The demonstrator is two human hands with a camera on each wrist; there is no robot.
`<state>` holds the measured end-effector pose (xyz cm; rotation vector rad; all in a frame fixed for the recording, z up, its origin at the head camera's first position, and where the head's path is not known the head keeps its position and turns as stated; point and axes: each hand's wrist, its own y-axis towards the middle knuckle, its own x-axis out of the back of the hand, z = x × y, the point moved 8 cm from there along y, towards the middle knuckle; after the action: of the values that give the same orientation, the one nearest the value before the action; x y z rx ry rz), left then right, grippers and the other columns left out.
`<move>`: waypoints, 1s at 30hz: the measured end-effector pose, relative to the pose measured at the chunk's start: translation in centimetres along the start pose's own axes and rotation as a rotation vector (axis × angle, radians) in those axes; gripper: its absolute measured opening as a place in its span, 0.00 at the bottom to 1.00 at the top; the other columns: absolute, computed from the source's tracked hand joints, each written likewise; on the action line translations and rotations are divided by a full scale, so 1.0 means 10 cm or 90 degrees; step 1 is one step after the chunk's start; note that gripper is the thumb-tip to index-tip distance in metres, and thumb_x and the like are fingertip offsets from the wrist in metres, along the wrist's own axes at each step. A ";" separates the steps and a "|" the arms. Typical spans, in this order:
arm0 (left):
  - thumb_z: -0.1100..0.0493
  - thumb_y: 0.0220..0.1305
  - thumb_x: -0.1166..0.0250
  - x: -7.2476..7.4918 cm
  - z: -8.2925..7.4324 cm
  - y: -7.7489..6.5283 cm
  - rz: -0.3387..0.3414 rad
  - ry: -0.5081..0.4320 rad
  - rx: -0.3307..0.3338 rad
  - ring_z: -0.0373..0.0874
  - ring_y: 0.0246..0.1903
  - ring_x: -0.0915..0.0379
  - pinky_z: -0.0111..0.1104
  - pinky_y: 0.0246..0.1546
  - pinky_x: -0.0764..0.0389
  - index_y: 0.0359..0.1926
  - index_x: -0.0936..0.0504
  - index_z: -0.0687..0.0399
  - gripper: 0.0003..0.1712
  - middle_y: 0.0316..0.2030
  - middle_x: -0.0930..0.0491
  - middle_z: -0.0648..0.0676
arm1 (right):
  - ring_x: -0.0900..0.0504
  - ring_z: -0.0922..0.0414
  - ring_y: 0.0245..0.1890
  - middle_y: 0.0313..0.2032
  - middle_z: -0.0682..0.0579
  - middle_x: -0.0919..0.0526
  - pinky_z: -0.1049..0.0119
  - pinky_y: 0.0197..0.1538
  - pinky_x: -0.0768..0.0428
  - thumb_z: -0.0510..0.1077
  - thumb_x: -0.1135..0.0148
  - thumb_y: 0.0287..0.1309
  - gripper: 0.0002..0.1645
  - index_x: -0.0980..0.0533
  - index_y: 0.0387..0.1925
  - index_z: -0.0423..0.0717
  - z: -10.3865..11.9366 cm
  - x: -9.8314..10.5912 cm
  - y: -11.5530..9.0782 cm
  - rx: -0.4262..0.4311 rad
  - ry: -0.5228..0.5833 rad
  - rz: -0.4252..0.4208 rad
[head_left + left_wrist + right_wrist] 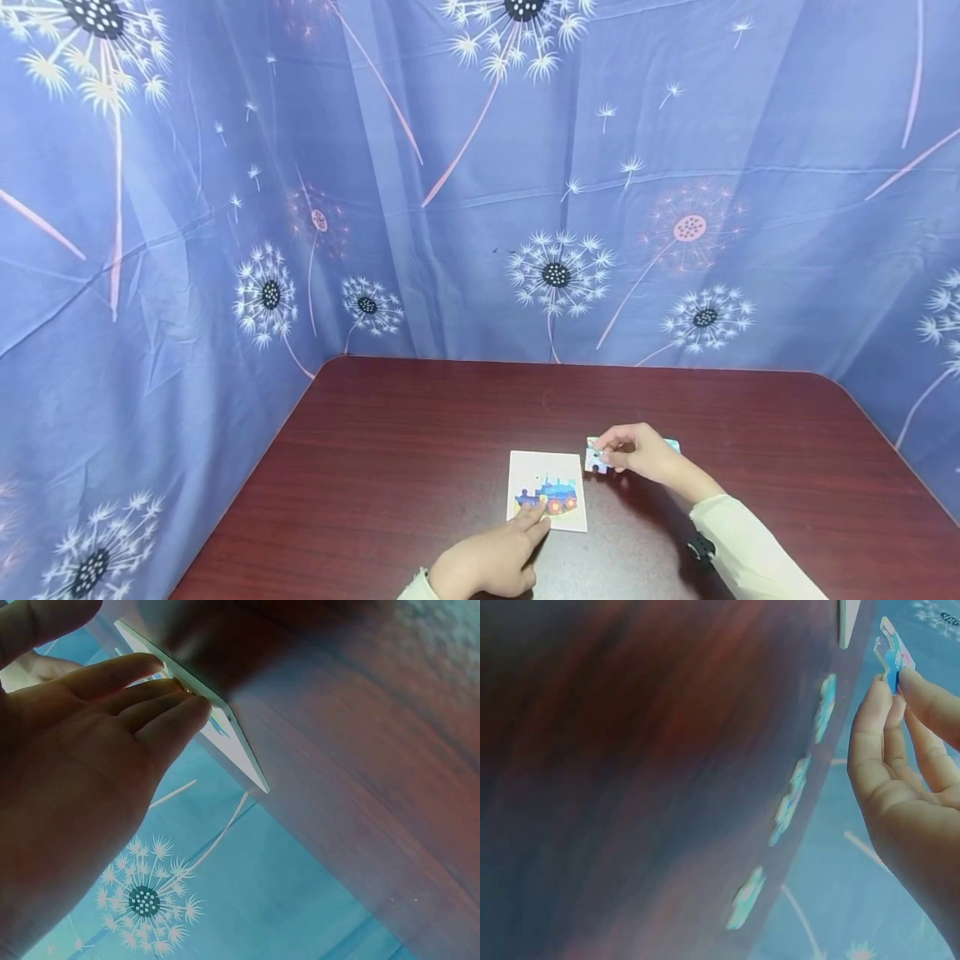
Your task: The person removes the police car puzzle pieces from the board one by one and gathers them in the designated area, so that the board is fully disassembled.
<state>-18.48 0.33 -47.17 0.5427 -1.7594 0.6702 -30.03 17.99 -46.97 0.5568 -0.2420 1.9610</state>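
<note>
A small white puzzle board point(547, 464) with a picture of a blue train point(558, 493) lies on the table. My left hand point(491, 557) rests its fingertips on the lower left part of that picture. In the left wrist view the fingers point(169, 720) stretch out straight over the board point(247, 766). To the right of the board, my right hand point(645, 454) pinches a puzzle piece point(892, 656) between thumb and fingertips. That piece shows blue and pink, raised above the table in the right wrist view.
Several light blue puzzle pieces point(787, 802) lie in a row on the dark red wooden table point(390, 433); the right hand partly covers them in the head view. A blue curtain point(465, 275) with dandelion prints hangs along the table's back and sides.
</note>
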 end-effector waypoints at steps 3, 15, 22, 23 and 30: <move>0.57 0.49 0.40 0.00 0.00 0.00 0.000 -0.006 0.000 0.45 0.63 0.49 0.31 0.59 0.41 0.60 0.36 0.62 0.35 0.64 0.46 0.59 | 0.23 0.50 0.22 0.27 0.41 0.22 0.58 0.25 0.22 0.34 0.41 0.50 0.10 0.24 0.36 0.32 0.00 0.02 -0.08 0.003 0.005 0.006; 0.56 0.49 0.40 -0.03 0.02 0.01 0.002 -0.004 0.002 0.45 0.63 0.49 0.31 0.59 0.41 0.60 0.37 0.61 0.35 0.64 0.46 0.58 | 0.28 0.58 0.17 0.23 0.44 0.22 0.66 0.19 0.27 0.32 0.41 0.48 0.06 0.23 0.32 0.35 -0.16 -0.02 -0.13 -0.014 -0.020 0.010; 0.56 0.49 0.40 -0.03 0.02 0.01 0.005 -0.013 0.006 0.44 0.63 0.50 0.31 0.59 0.41 0.61 0.37 0.60 0.35 0.65 0.47 0.56 | 0.26 0.59 0.18 0.23 0.48 0.21 0.69 0.21 0.27 0.31 0.40 0.46 0.05 0.23 0.30 0.37 -0.16 -0.04 -0.10 -0.020 -0.079 0.005; 0.56 0.49 0.40 -0.03 0.02 0.01 0.005 -0.011 0.006 0.44 0.63 0.50 0.31 0.59 0.41 0.60 0.36 0.60 0.35 0.65 0.47 0.56 | 0.26 0.60 0.18 0.23 0.48 0.21 0.69 0.21 0.26 0.31 0.40 0.45 0.05 0.23 0.29 0.37 -0.16 -0.04 -0.09 -0.018 -0.086 0.002; 0.55 0.50 0.40 -0.03 0.02 0.00 0.008 -0.012 0.006 0.45 0.63 0.50 0.32 0.59 0.41 0.61 0.37 0.59 0.36 0.65 0.47 0.56 | 0.24 0.61 0.21 0.25 0.48 0.20 0.68 0.23 0.24 0.31 0.38 0.44 0.05 0.22 0.28 0.38 -0.15 -0.06 -0.06 -0.012 -0.099 -0.005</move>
<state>-18.60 0.22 -47.47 0.5465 -1.7798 0.6851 -29.71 18.32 -48.58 0.6987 -0.3545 1.9084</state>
